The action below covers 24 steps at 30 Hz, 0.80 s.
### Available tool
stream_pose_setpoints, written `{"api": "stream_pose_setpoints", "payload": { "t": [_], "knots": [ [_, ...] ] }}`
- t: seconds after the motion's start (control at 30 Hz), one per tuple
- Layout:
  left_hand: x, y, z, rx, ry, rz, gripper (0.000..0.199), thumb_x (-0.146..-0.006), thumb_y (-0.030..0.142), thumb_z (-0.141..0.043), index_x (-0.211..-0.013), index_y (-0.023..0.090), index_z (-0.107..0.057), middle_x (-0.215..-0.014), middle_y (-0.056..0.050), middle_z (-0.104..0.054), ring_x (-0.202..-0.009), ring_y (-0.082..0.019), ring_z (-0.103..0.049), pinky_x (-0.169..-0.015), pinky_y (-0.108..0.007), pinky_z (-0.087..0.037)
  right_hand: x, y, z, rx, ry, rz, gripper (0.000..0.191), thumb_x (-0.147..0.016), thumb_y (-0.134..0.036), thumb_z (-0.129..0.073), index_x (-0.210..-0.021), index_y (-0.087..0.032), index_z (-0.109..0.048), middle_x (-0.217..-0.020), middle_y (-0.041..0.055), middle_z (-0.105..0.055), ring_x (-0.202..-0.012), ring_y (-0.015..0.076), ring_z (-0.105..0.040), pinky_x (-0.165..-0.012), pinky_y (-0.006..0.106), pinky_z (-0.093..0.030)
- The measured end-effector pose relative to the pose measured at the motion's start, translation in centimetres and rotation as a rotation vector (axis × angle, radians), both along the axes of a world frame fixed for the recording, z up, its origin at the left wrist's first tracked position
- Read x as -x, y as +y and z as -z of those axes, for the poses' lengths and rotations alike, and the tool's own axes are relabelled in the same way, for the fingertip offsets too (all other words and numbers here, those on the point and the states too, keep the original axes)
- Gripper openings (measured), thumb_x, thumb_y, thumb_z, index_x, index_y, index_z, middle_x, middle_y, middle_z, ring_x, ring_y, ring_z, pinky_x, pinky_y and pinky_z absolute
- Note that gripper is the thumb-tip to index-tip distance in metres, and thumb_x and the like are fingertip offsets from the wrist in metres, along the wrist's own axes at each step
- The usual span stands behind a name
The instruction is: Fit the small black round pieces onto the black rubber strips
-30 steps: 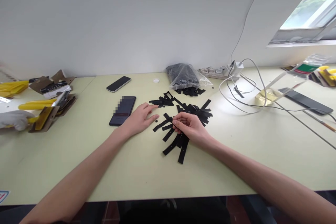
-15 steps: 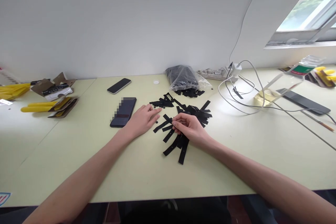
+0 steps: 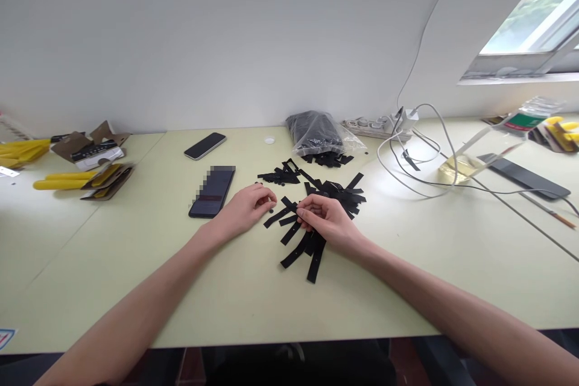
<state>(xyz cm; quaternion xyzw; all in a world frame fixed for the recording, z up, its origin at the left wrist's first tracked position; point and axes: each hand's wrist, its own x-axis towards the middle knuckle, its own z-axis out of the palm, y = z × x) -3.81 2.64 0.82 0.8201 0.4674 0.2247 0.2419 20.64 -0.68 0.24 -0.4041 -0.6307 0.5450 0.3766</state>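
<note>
My right hand (image 3: pixel 326 217) pinches one end of a black strip (image 3: pixel 288 202) over a spread of several black strips (image 3: pixel 315 262). My left hand (image 3: pixel 251 206) rests on the table beside a phone, its fingers curled together near small round black pieces (image 3: pixel 271 211). Whether a small piece is between those fingertips is hidden. A small heap of black strips (image 3: pixel 279 176) lies just beyond my left hand. Behind my right hand more strips (image 3: pixel 346 196) are piled, and a clear plastic bag of black pieces (image 3: pixel 313 131) stands by the wall.
Two phones (image 3: pixel 212 192) (image 3: pixel 205 146) lie to the left, and yellow-handled tools (image 3: pixel 67 181) with opened packaging sit farther left. White cables (image 3: pixel 384 151), a power strip (image 3: pixel 368 128), a tilted clear bottle (image 3: pixel 497 142) and a dark flat object (image 3: pixel 527 176) are on the right.
My left hand's outstretched index finger has drawn back and curled toward the thumb, away from the small round pieces. My right hand has hardly moved, still on the strip.
</note>
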Motion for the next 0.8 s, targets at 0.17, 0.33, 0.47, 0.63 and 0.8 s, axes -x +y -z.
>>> {"api": "stream_pose_setpoints", "payload": {
  "t": [0.17,0.33,0.47,0.63,0.8],
  "knots": [
    [-0.7,-0.8,-0.6,0.038,-0.026,0.071,0.021,-0.098,0.035,-0.053,-0.093,0.02,-0.067,-0.095,-0.005,-0.069,-0.089,-0.021,-0.062,-0.075,-0.031,-0.047,0.0,0.1,0.2,0.0,-0.035,0.06,0.025,-0.093,-0.043,-0.066,-0.091,-0.018,-0.067,-0.082,0.004,-0.067,-0.07,0.0158,-0.063,-0.062,0.03,-0.052],
    [-2.8,-2.5,-0.6,0.081,-0.21,0.088,0.02,-0.099,0.037,-0.055,-0.097,0.021,-0.068,-0.095,-0.003,-0.071,-0.084,-0.018,-0.063,-0.073,-0.028,-0.047,-0.2,0.3,0.5,0.034,-0.068,0.079,0.026,-0.092,-0.044,-0.066,-0.09,-0.018,-0.068,-0.076,0.0033,-0.067,-0.062,0.014,-0.059,-0.058,0.029,-0.05],
    [-3.6,-2.9,-0.4,0.059,-0.263,0.057,0.02,-0.098,0.037,-0.058,-0.096,0.021,-0.068,-0.09,-0.002,-0.07,-0.081,-0.017,-0.063,-0.073,-0.028,-0.047,-0.2,0.2,0.2,-0.011,-0.103,0.025,0.025,-0.092,-0.042,-0.066,-0.09,-0.018,-0.071,-0.08,0.0039,-0.068,-0.067,0.0142,-0.059,-0.058,0.027,-0.045],
    [-3.5,-2.9,0.0,0.08,-0.31,0.063,0.011,-0.098,0.031,-0.06,-0.098,0.021,-0.066,-0.086,0.001,-0.069,-0.078,-0.014,-0.061,-0.069,-0.025,-0.046,-0.2,0.0,0.0,0.027,-0.082,0.013,0.027,-0.092,-0.043,-0.066,-0.089,-0.017,-0.073,-0.075,0.0026,-0.066,-0.064,0.0131,-0.056,-0.056,0.026,-0.042],
    [-3.5,-2.9,0.1,0.079,-0.339,0.081,0.009,-0.098,0.027,-0.059,-0.099,0.021,-0.065,-0.086,0.001,-0.067,-0.078,-0.013,-0.06,-0.068,-0.024,-0.045,-0.3,0.0,0.1,0.044,-0.066,-0.013,0.029,-0.091,-0.045,-0.067,-0.09,-0.017,-0.073,-0.074,0.0019,-0.064,-0.059,0.0116,-0.052,-0.052,0.025,-0.039]
  ]
}}
